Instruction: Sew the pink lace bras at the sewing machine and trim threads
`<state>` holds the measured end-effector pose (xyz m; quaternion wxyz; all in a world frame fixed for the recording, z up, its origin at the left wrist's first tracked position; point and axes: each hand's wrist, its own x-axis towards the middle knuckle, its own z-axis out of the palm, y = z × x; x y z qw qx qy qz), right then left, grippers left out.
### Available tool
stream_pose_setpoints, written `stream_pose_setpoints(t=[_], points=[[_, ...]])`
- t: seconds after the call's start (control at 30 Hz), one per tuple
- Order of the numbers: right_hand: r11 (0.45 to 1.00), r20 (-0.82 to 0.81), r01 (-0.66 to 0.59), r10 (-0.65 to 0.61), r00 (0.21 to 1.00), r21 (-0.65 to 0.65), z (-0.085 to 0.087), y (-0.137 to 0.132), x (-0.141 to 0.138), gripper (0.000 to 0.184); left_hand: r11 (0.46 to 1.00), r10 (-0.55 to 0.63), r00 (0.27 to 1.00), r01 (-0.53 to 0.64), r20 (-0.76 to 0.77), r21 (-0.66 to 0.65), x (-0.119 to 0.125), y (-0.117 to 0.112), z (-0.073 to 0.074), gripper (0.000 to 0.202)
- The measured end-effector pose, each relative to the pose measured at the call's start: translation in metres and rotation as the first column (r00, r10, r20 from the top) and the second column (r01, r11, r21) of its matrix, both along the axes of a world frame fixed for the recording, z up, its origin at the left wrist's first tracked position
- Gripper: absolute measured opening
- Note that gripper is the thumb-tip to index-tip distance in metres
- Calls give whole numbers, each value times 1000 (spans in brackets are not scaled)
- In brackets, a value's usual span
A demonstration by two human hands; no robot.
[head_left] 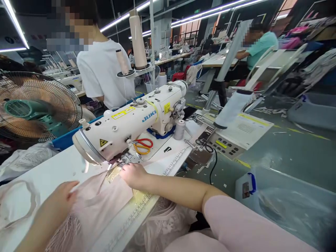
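Pale pink fabric (115, 192) lies across the white sewing machine's (131, 122) bed, its far edge running up to the needle area. My right hand (133, 176) is beside the presser foot, fingers curled and closed on the fabric's edge. To the left, my left hand (61, 197) is at the fabric's left part; its fingers are smeared by motion, so their grip is unclear. Scissors with red and orange handles (143, 146) rest against the machine just beyond my right hand. The needle tip is hidden.
A grey thread spool (180, 130) stands by the machine's right end. Thread cones (138, 40) sit on a stand behind. A fan (34, 108) is at left, a control box (236, 136) at right, and a clear plastic bin (288, 178) on the floor. Other people work beyond.
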<state>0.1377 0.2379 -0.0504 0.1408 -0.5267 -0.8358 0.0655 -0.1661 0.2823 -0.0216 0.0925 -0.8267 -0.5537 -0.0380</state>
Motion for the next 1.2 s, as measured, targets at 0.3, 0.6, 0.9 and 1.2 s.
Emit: stream_pose_setpoints(t=[0.3, 0.6, 0.9, 1.2], points=[[996, 22, 16, -18, 1000, 85, -10, -28, -5, 20, 956, 211, 976, -218, -55, -195, 124, 14, -17, 43], [970, 71, -223, 217, 974, 94, -27, -25, -20, 25, 960, 189, 982, -177, 33, -218, 115, -10, -1, 39], [869, 70, -487, 482, 873, 86, -23, -10, 0, 30, 947, -305, 940, 316, 150, -51, 106, -45, -57, 48], [917, -105, -386, 395, 913, 98, -36, -50, 39, 31, 994, -99, 983, 89, 155, 69, 141, -54, -68, 44]])
